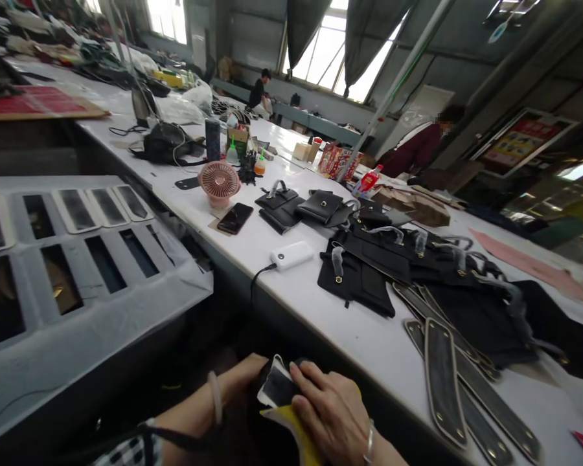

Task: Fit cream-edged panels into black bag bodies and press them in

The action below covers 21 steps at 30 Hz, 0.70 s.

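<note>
Low in the middle of the head view, my right hand [335, 411] is closed with its fingers pressed on a small black piece with a white edge [278, 386]. Under that hand a yellow-edged sheet [296, 424] curves downward. My left hand [251, 370] reaches to the far side of the black piece; its fingers are hidden behind dark material, so its grip does not show. Both hands are in front of the white table's near edge. Much around them is in deep shadow.
On the white table [291, 304] lie black bags [357, 275], long black straps [444, 382], a white power bank [292, 255], a phone [236, 218] and a pink fan [219, 181]. At left, a covered surface [140, 310] bears framed dark panels. Two people are farther back.
</note>
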Available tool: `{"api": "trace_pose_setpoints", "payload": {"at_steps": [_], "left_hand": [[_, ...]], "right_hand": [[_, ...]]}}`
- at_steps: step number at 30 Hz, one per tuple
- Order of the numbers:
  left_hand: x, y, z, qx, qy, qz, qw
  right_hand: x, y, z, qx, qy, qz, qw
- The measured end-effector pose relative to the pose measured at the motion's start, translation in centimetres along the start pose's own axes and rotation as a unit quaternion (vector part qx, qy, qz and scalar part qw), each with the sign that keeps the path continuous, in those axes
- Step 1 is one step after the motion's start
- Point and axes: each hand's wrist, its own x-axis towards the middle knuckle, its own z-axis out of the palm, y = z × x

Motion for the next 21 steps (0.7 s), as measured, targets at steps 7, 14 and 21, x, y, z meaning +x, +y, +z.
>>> {"api": "trace_pose_setpoints", "payload": {"at_steps": [7,14,21], "left_hand": [[-4.9,3.5,-2.7,-0.164,0.032,0.09,0.982],[-6.1,3.1,-0.9,-0.259,0.042,0.093,0.961],[-5.4,2.1,-0.3,-0.324,0.047,0.115,0.938]], "right_hand": [[0.1,0.4,0.3,-0.003,0.003,-0.02,1.0],[0.2,1.9,0.9,0.103,0.067,-0.049,0.991],[4.5,5.3,0.0,0.017,0.122,0.003,0.992]]}}
